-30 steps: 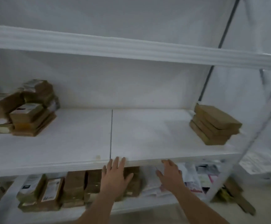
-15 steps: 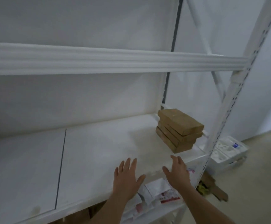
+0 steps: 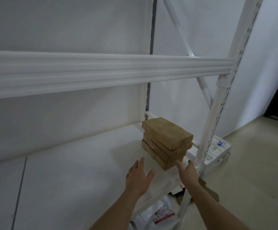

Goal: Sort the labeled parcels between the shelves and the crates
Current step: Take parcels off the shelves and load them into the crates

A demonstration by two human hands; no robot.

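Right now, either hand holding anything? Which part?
Nothing held. The left hand and right hand are both open, reaching toward the stack of brown parcels without gripping it.

No legible text anywhere. Brown parcels (image 3: pixel 167 141) stacked at the right end of the white shelf (image 3: pixel 78 165): plain faces toward the camera, no label showing. Below that shelf, a white mailer bag (image 3: pixel 158 213) with red and dark print, too blurred to read (same for a scrap of red print just right of it). On the floor beyond the shelf's right upright, a white crate (image 3: pixel 217 151) with a small blue mark, shape only, no letters made out.
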